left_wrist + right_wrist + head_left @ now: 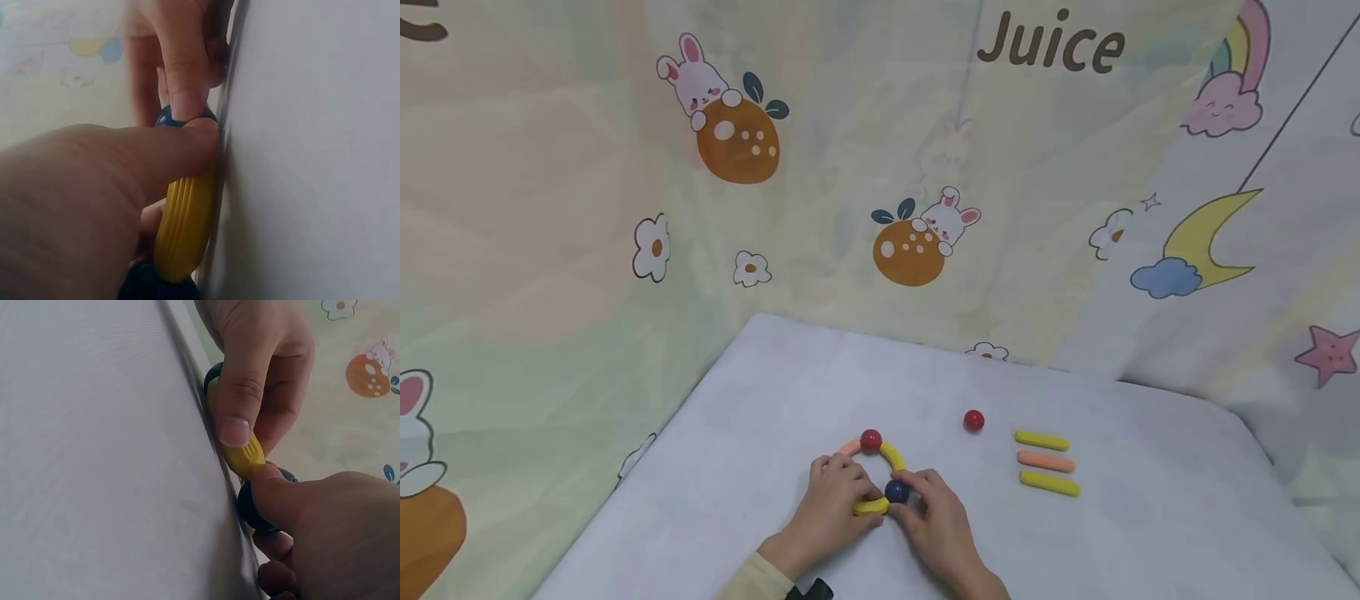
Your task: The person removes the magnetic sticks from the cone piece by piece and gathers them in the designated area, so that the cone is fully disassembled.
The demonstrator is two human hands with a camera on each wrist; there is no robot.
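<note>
A ring of curved rods and balls lies on the white table. At its far side a red ball (871, 441) joins an orange curved rod (850, 448) and a yellow curved rod (892, 456). My left hand (835, 502) covers the ring's left side and pinches the near yellow curved rod (187, 219). From the right, my right hand (938, 521) pinches a dark blue ball (897, 492) between thumb and fingers, where both yellow rods meet. The left wrist view shows another dark ball (156, 284) at the near rod's other end; the left hand hides it in the head view.
A loose red ball (973, 421) lies beyond the hands. To the right are a far yellow straight rod (1042, 441), an orange straight rod (1046, 461) and a near yellow straight rod (1049, 483), side by side. A printed cloth (820, 208) hangs behind the table (1150, 533).
</note>
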